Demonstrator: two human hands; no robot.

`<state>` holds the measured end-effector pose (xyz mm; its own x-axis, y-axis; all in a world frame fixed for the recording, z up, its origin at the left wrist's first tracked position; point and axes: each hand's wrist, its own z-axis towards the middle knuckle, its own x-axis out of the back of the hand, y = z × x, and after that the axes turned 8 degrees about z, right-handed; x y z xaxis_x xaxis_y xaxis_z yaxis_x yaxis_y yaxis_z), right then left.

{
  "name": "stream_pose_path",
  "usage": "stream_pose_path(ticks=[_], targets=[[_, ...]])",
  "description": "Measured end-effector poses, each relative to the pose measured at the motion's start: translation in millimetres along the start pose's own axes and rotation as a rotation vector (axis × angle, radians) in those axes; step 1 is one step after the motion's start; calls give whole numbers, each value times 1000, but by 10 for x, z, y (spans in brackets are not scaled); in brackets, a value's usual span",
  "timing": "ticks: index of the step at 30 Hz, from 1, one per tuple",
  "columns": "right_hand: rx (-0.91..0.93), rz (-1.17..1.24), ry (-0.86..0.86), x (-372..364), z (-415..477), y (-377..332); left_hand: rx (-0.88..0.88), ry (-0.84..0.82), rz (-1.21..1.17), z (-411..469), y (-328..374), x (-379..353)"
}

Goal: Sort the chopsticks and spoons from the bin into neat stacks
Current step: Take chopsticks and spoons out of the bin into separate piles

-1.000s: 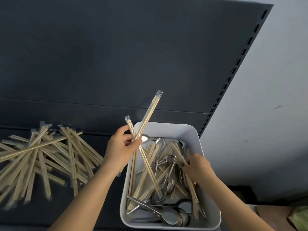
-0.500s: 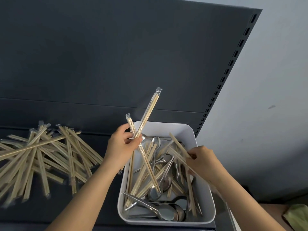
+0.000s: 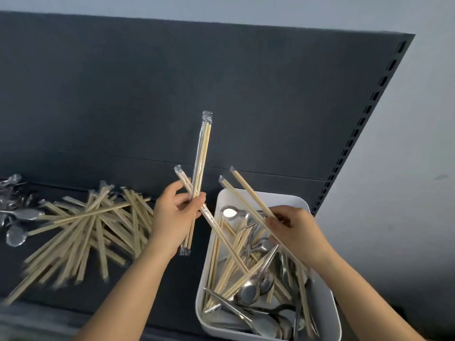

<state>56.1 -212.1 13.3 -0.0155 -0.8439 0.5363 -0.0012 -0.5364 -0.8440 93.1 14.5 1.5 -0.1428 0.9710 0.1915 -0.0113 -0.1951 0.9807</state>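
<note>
A white bin [image 3: 327,313] at the lower right holds a jumble of wrapped wooden chopsticks and metal spoons [image 3: 248,291]. My left hand [image 3: 172,217] is shut on two wrapped chopstick pairs [image 3: 203,153], crossed, one upright and one slanting down into the bin. My right hand [image 3: 295,230] is shut on two more wrapped pairs [image 3: 246,190], lifted above the bin and slanting up to the left. A loose pile of wrapped chopsticks [image 3: 93,230] lies on the dark shelf to the left.
Several wrapped metal spoons [image 3: 19,217] lie at the far left of the dark shelf [image 3: 177,291]. A dark back panel [image 3: 197,94] rises behind it, with a slotted upright [image 3: 364,114] at its right edge. A pale wall fills the right side.
My right hand has lifted two chopstick pairs out of the bin. My left hand has risen and tilted its pairs more upright. The view has shifted left, showing the spoons.
</note>
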Motion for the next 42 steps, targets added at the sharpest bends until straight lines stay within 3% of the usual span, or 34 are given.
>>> stream_pose_path(ticks=[8, 15, 23, 31, 37, 42], targets=[[167, 89, -184, -463, 358, -408, 42, 287, 72, -98, 20, 780], [205, 51, -303, -1128, 620, -759, 154, 354, 119, -46, -372, 1526], [119, -136, -317, -2069, 933, -988, 193, 150, 373, 473, -920, 2128], [-32, -258, -202, -2899, 1187, -939, 177, -126, 587, 1050, -1230, 2262], [-101, -351, -142, -2913, 1150, -799, 99, -224, 701, 1232, -1321, 2055], [-62, -325, -83, -2609, 1038, -756, -108, -231, 868, 1221, -1262, 1893]])
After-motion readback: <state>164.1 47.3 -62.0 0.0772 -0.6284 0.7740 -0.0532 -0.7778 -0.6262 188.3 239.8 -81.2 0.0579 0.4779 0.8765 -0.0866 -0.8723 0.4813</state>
